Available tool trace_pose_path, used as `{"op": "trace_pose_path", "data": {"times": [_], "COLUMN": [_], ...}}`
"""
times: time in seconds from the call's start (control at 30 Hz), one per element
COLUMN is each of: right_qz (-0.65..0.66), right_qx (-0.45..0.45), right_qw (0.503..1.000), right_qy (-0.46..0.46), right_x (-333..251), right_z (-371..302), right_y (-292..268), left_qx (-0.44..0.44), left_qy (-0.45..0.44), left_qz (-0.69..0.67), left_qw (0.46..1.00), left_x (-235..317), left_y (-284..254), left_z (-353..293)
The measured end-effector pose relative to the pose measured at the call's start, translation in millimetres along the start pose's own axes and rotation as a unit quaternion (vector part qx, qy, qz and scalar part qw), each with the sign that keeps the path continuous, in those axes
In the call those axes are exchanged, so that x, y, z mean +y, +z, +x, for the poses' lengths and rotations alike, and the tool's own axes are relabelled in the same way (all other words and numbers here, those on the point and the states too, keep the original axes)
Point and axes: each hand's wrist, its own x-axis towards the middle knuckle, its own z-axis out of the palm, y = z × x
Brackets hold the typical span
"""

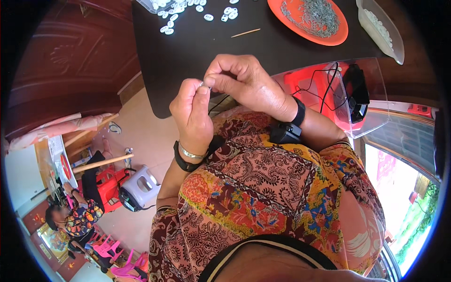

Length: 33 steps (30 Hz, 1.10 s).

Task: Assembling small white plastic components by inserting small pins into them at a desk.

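My left hand (191,112) and my right hand (251,89) meet fingertip to fingertip above the near edge of a dark table (188,51). Both are closed in a pinch around a tiny whitish piece (205,85), mostly covered by the fingers, so its kind cannot be made out. Beyond them lies a thin wooden stick (245,33). Small white oval pieces with dark markings (208,17) are scattered at the far left of the table. At the far right, an orange plate (334,42) holds a heap of thin grey metal pieces (320,19).
A clear tray (397,52) with white pieces stands at the table's right end. Right of my lap, a transparent box (376,123) and black cable (329,89) sit by a red stool (305,77). Another person (84,211) sits at lower left, near a grey stool (136,190).
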Motion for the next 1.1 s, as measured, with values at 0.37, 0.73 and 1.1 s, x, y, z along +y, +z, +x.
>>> {"op": "trace_pose_path", "data": {"times": [0.37,0.73,1.1], "right_qz": [-0.023,-0.638,-0.545], "right_qx": [-0.002,-0.041,-0.065], "right_qw": [0.999,0.769,0.836], "right_qy": [0.034,0.009,-0.002], "right_x": [1.0,4.6,25.7], "right_z": [7.0,130.0,134.5], "right_y": [1.8,-68.9,-70.0], "left_qx": [-0.011,0.018,0.021], "left_qy": [-0.058,-0.074,-0.085], "left_qz": [-0.092,-0.203,-0.199], "left_qw": [0.994,0.976,0.976], "left_x": [-9.6,-12.2,-9.2], "left_y": [-11.2,-35.3,-39.9], "left_z": [4.2,10.7,11.1]}}
